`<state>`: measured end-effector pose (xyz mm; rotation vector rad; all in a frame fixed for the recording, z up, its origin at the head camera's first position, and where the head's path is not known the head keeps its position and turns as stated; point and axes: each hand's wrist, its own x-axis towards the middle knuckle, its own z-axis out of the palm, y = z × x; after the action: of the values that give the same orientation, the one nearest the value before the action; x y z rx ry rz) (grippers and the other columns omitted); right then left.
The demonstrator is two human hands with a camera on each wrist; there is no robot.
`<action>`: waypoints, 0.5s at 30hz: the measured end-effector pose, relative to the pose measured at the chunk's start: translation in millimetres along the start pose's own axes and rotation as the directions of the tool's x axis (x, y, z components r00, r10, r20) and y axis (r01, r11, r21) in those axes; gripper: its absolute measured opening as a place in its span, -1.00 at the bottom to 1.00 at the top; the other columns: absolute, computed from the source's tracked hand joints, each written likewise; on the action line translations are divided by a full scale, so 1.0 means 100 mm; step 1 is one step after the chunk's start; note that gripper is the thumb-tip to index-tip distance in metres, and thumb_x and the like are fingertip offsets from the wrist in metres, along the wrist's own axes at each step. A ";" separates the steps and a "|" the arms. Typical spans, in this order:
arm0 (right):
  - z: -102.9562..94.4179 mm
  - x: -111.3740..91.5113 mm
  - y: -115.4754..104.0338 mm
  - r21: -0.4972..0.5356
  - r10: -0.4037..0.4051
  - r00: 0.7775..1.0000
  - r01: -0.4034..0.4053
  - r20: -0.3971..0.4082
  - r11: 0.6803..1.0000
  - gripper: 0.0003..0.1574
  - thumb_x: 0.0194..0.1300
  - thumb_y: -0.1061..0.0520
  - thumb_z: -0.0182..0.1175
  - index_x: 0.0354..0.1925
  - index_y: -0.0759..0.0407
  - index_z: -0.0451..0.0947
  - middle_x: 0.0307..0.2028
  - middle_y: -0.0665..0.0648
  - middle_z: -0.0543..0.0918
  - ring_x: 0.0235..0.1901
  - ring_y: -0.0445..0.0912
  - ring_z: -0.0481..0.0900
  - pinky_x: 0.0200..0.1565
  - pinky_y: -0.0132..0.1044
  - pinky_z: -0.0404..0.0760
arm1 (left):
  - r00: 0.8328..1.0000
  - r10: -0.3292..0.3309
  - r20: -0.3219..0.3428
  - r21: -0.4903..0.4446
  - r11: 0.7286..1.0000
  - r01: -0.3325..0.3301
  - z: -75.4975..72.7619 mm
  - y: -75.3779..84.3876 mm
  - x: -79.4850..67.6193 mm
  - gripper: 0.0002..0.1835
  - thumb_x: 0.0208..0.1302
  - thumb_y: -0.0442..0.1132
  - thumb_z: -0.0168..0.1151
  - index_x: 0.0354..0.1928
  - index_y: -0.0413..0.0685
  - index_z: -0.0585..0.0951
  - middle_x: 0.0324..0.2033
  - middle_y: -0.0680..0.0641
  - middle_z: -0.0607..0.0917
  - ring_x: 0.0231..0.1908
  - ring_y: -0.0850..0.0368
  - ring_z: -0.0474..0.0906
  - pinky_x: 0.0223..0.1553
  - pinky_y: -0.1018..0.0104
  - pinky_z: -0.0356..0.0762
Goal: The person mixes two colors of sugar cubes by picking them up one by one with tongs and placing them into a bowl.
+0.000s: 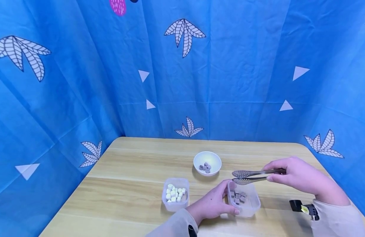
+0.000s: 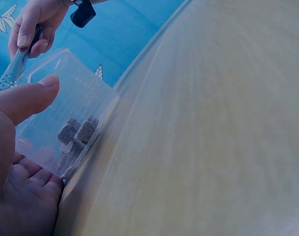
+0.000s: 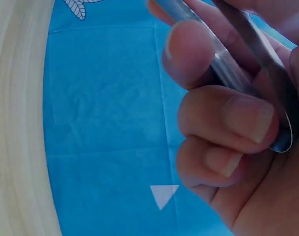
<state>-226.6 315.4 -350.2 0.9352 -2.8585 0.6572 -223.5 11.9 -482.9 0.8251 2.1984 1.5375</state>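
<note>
My right hand (image 1: pixel 300 179) grips metal tongs (image 1: pixel 250 173), whose perforated tips hang slightly apart above the far left edge of a clear plastic container (image 1: pixel 253 207). In the right wrist view, curled fingers (image 3: pixel 223 118) wrap the tongs' bent end (image 3: pixel 282 132). Several greyish-purple cubes (image 1: pixel 238 197) lie in the container's left part. My left hand (image 1: pixel 212 202) holds this container from its left side, thumb at the near wall and fingers at the far wall. In the left wrist view the cubes (image 2: pixel 75 135) show through the plastic. Nothing visible sits between the tong tips.
Left of my left hand stands a second clear container (image 1: pixel 175 207) with several white cubes (image 1: pixel 174 193). A white bowl (image 1: pixel 216 162) behind holds several greyish-purple cubes (image 1: pixel 205 168). All stand on a wooden table (image 1: pixel 135 184), with a blue curtain (image 1: pixel 229 82) behind.
</note>
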 end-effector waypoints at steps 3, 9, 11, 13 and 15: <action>-0.02 -0.01 -0.01 -0.003 -0.001 1.000 0.001 0.027 1.000 -0.74 0.34 -0.10 0.35 -0.02 -0.15 0.71 -0.12 -0.23 0.72 -0.18 -0.35 0.60 -0.21 -0.31 0.63 | 1.000 0.015 -0.002 0.013 1.000 -0.015 -0.01 0.00 0.01 -0.07 0.01 -0.14 0.59 0.42 0.26 0.29 0.31 0.20 0.46 0.31 0.25 0.37 0.43 0.24 0.17; -0.04 0.01 -0.09 -0.027 0.011 0.997 -0.008 0.078 1.000 -0.76 0.33 -0.13 0.35 -0.05 -0.20 0.72 -0.13 -0.22 0.72 -0.22 -0.37 0.57 -0.24 -0.29 0.62 | 1.000 0.008 0.000 0.003 1.000 -0.008 -0.01 0.01 0.01 -0.05 0.01 -0.14 0.59 0.43 0.27 0.27 0.29 0.23 0.49 0.30 0.29 0.39 0.44 0.21 0.14; -0.03 0.03 -0.15 -0.038 0.026 0.995 -0.022 0.098 0.999 -0.75 0.31 -0.13 0.35 -0.05 -0.19 0.73 -0.14 -0.22 0.72 -0.25 -0.38 0.57 -0.25 -0.29 0.62 | 1.000 0.009 0.004 0.001 1.000 -0.009 0.00 0.01 0.01 -0.05 0.01 -0.14 0.59 0.43 0.28 0.27 0.27 0.25 0.50 0.29 0.31 0.39 0.44 0.21 0.14; -0.01 0.05 -0.20 -0.053 0.045 0.992 -0.039 0.116 0.998 -0.76 0.29 -0.12 0.37 -0.07 -0.20 0.73 -0.19 -0.26 0.70 -0.34 -0.39 0.52 -0.31 -0.31 0.58 | 1.000 0.017 0.008 -0.001 1.000 -0.017 0.00 0.01 0.01 -0.06 0.02 -0.15 0.59 0.42 0.29 0.28 0.26 0.26 0.50 0.28 0.31 0.40 0.44 0.21 0.14; 0.02 0.06 -0.26 -0.078 0.066 0.990 -0.057 0.126 0.995 -0.77 0.25 -0.09 0.40 -0.09 -0.20 0.74 -0.27 -0.30 0.67 -0.42 -0.39 0.47 -0.38 -0.33 0.53 | 1.000 0.029 0.011 0.002 1.000 -0.029 0.00 0.01 0.01 -0.07 0.02 -0.16 0.59 0.42 0.27 0.28 0.26 0.26 0.50 0.28 0.30 0.40 0.44 0.21 0.15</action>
<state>-216.6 292.2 -341.2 0.9141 -3.0123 0.5089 -223.9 12.6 -481.9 0.8677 2.1898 1.5415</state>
